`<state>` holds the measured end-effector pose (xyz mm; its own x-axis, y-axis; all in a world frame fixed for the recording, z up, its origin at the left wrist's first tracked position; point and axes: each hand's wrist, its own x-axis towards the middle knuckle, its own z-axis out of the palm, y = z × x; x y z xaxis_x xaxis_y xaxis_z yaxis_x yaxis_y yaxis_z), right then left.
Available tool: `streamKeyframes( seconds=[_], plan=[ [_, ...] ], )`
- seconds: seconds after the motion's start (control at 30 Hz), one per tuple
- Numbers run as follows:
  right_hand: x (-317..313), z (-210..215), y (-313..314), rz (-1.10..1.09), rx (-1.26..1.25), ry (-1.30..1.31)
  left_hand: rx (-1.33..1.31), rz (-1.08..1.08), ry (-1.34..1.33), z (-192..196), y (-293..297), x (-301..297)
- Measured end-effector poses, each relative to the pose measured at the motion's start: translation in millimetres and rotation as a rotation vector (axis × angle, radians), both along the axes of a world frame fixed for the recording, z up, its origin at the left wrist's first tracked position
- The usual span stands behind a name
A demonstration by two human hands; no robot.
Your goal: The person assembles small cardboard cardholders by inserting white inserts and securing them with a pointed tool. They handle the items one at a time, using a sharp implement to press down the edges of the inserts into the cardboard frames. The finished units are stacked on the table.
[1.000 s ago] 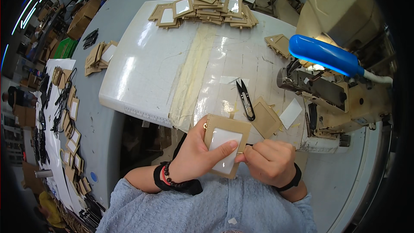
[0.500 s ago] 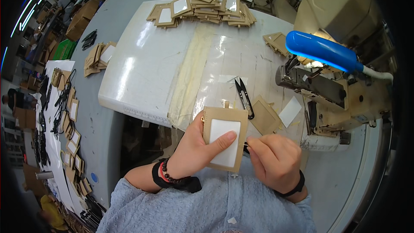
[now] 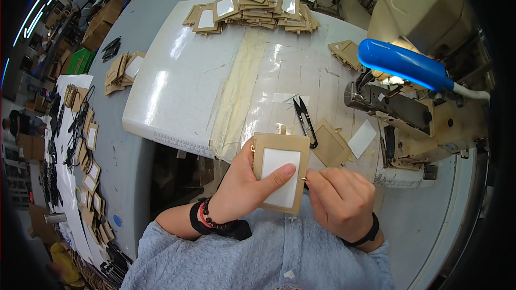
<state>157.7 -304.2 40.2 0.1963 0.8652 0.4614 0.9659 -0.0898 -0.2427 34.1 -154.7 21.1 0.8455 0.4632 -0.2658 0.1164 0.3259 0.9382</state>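
We hold the tan card holder (image 3: pixel 280 174) upright at chest height, left hand (image 3: pixel 244 188) clamped on it, thumb across its white window. Right hand (image 3: pixel 339 200) pinches closed at its right edge (a thread end, we judge; too small to tell). Trimming looks in hand; next calls for the snips (image 3: pixel 305 119), lying just beyond on the table (image 3: pixel 183 75), left of the sewing machine (image 3: pixel 408 113).

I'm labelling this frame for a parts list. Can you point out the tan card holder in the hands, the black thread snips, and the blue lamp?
tan card holder (image 3: pixel 275 182): head view, on its white window.
black thread snips (image 3: pixel 305 119): head view, on the blades.
blue lamp (image 3: pixel 400 64): head view, middle of its blue housing.
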Motion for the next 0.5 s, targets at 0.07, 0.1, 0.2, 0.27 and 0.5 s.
streamKeyframes(
  seconds=[0.07,0.1,0.2,0.27,0.5],
  plan=[
    [-0.1,0.6,-0.2,0.001,-0.011,-0.007,0.007,-0.002,-0.002,0.1,-0.3,-0.1],
    [-0.1,0.9,-0.2,0.002,-0.015,-0.011,0.016,-0.005,0.002,0.4,-0.4,-0.4],
    [0.0,2.0,0.4,0.008,-0.023,-0.017,0.030,-0.007,0.007,0.9,-0.6,-1.2],
    [0.3,2.5,0.8,0.017,-0.033,-0.003,0.019,0.003,-0.007,0.7,-1.1,-2.0],
    [3.4,-0.5,2.2,0.071,-0.035,0.284,-0.010,-0.020,-0.015,4.5,0.9,-2.8]
  ],
)
